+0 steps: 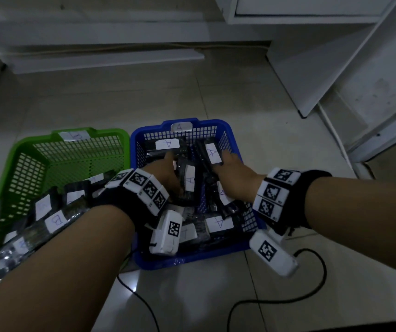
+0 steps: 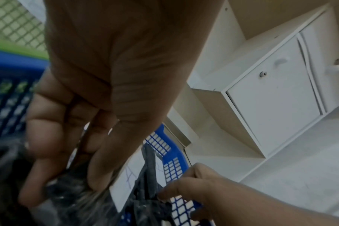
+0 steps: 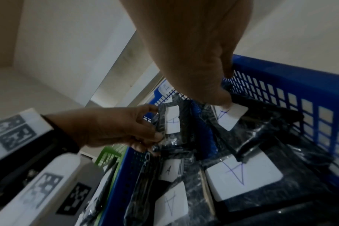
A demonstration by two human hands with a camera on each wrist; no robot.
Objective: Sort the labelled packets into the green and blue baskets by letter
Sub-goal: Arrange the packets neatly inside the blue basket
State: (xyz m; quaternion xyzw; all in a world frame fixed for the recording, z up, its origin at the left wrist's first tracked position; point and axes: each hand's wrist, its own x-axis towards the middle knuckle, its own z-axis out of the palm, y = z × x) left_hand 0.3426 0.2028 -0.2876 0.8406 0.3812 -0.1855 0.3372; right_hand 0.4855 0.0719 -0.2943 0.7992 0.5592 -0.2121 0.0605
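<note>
On the floor: green basket [image 1: 31, 149] left, tagged B, blue basket [image 1: 228, 133] right, tagged A, touching side by side. Both hands are down in the blue one. Left hand [image 1: 162, 172] grips a black packet [image 1: 188, 182] with an A label, fingers curled round its edge, looks like seating it among the others. Right hand [image 1: 234, 170] has fingers on another A packet [image 1: 212, 153] leaning near the right wall; can't tell if that's a pinch or just a press. Remaining A packets lie heaped in blue, B packets [image 1: 55, 220] piled at the near end of green. No loose packets visible on the floor, so sorting looks nearly done. Cable [image 1: 312, 291] trails near right.
</note>
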